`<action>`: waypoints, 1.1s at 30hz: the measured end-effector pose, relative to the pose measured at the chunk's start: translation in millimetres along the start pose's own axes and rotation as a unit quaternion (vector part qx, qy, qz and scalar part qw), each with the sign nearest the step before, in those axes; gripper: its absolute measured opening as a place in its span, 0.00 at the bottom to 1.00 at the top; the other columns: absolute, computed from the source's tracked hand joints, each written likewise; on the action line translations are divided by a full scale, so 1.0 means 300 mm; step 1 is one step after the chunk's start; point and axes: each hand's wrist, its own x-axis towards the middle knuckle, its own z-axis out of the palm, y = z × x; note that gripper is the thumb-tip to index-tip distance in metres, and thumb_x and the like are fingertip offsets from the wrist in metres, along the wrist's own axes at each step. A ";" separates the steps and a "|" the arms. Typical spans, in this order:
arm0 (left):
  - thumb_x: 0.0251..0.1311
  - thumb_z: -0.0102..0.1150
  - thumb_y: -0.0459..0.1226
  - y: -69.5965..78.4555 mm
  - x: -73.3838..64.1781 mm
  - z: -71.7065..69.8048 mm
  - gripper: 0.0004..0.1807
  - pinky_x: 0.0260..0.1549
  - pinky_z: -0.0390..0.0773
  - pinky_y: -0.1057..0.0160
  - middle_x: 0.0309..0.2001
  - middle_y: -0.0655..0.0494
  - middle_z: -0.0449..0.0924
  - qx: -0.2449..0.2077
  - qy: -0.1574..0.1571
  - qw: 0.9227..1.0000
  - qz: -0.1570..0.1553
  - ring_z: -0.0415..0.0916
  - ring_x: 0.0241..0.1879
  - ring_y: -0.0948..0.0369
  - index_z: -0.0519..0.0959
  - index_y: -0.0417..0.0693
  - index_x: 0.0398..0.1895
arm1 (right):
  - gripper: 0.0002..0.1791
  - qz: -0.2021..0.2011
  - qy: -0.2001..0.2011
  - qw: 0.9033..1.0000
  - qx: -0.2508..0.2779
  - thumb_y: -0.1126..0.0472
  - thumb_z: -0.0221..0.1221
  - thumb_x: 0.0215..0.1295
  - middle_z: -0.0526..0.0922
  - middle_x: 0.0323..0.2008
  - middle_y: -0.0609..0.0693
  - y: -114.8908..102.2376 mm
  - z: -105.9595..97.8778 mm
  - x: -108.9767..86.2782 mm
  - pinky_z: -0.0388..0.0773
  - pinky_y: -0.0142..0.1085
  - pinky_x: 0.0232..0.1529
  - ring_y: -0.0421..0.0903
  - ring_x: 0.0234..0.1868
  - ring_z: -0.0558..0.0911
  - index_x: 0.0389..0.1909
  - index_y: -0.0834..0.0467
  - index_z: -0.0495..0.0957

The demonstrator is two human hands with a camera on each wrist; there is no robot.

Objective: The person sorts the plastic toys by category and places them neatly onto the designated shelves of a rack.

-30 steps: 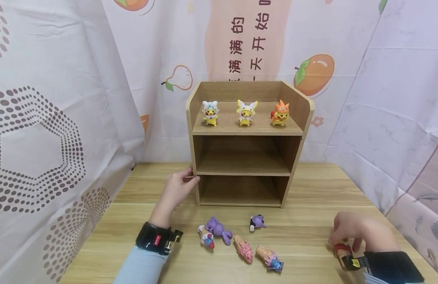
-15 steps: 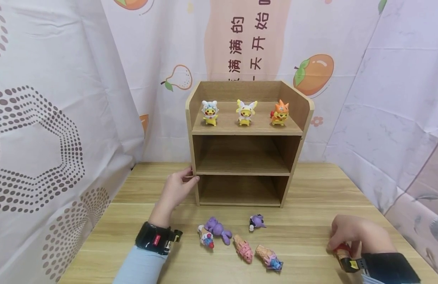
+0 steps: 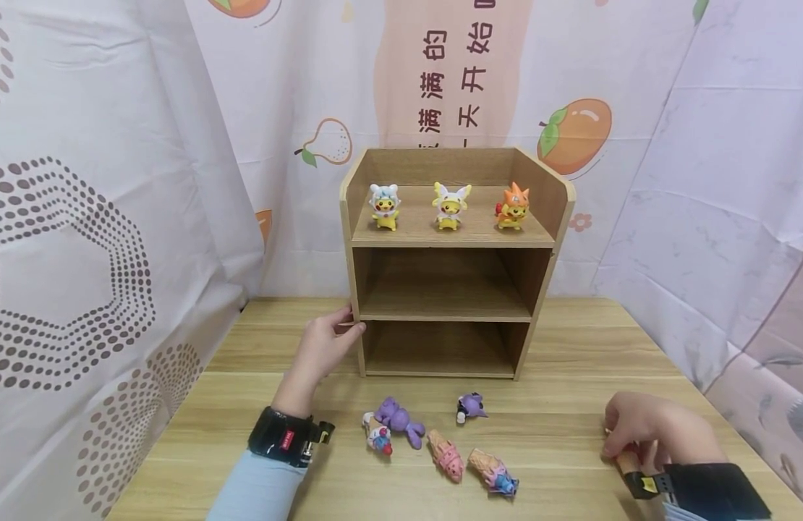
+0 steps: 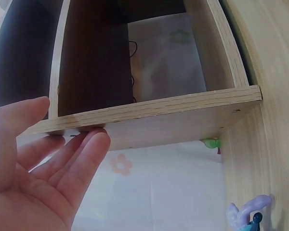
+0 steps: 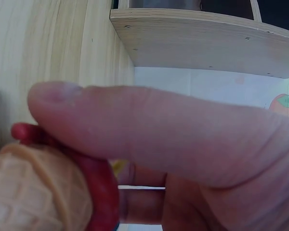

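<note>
My left hand (image 3: 325, 346) holds the left side panel of a small wooden shelf (image 3: 444, 318), thumb at the front edge and fingers along the outer face. At the right of the table, my right hand (image 3: 658, 427) pinches an ice-cream cone figurine (image 5: 33, 187) with a waffle cone and a red top. My thumb lies across the red part, and the figurine's far side is hidden. On the table lie a purple figurine (image 3: 401, 422), a white-topped cone figurine (image 3: 378, 436), a pink cone figurine (image 3: 446, 456), a pink-and-blue cone figurine (image 3: 495, 474) and a small purple-and-black figurine (image 3: 471, 407).
Three yellow figurines in costumes stand on the top shelf: a white-hooded one (image 3: 385, 208) left, a white one with yellow ears (image 3: 451, 208) mid, an orange one (image 3: 513, 208) right. A printed curtain (image 3: 297, 217) hangs behind the table (image 3: 571, 347).
The cone figurine has turned in my right fingers, showing less red and more cone in the head view. My right hand has shifted slightly; the left hand stays on the shelf.
</note>
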 end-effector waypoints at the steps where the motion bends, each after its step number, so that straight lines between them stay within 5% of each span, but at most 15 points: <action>1: 0.67 0.66 0.43 0.000 0.000 0.000 0.30 0.49 0.84 0.50 0.56 0.41 0.83 0.001 0.001 1.000 0.001 0.84 0.50 0.48 0.75 0.38 0.68 | 0.14 -0.006 0.001 1.000 -0.004 0.65 0.72 0.52 0.79 0.21 0.53 0.000 -0.001 0.002 0.84 0.48 0.24 0.52 0.24 0.83 0.32 0.59 0.75; 12: 0.67 0.66 0.42 -0.002 0.002 0.003 0.29 0.47 0.85 0.51 0.56 0.39 0.83 0.002 0.003 1.000 0.007 0.85 0.49 0.48 0.75 0.37 0.67 | 0.14 -0.027 0.019 0.999 -0.036 0.64 0.73 0.51 0.80 0.21 0.54 -0.006 -0.022 0.016 0.85 0.46 0.25 0.49 0.24 0.82 0.36 0.60 0.78; 24: 0.67 0.66 0.43 0.002 0.000 0.005 0.30 0.47 0.85 0.51 0.56 0.40 0.83 0.007 0.004 1.000 0.005 0.85 0.49 0.49 0.74 0.36 0.68 | 0.23 -0.099 0.052 0.993 -0.027 0.66 0.73 0.52 0.76 0.37 0.56 -0.005 -0.062 0.026 0.84 0.44 0.24 0.50 0.26 0.82 0.47 0.68 0.77; 29: 0.67 0.66 0.44 0.004 0.001 0.004 0.30 0.47 0.85 0.52 0.56 0.41 0.83 0.010 0.004 1.000 0.001 0.85 0.49 0.49 0.74 0.37 0.68 | 0.25 -0.137 0.095 0.984 -0.061 0.68 0.70 0.49 0.79 0.38 0.58 -0.016 -0.085 0.027 0.83 0.42 0.26 0.51 0.33 0.81 0.49 0.70 0.77; 33: 0.67 0.66 0.43 0.002 0.001 0.004 0.30 0.47 0.85 0.52 0.56 0.40 0.83 0.012 0.006 1.000 0.006 0.85 0.49 0.49 0.74 0.36 0.67 | 0.26 -0.183 0.159 0.963 -0.117 0.64 0.73 0.49 0.82 0.37 0.56 -0.032 -0.102 0.022 0.81 0.44 0.32 0.51 0.35 0.80 0.49 0.69 0.78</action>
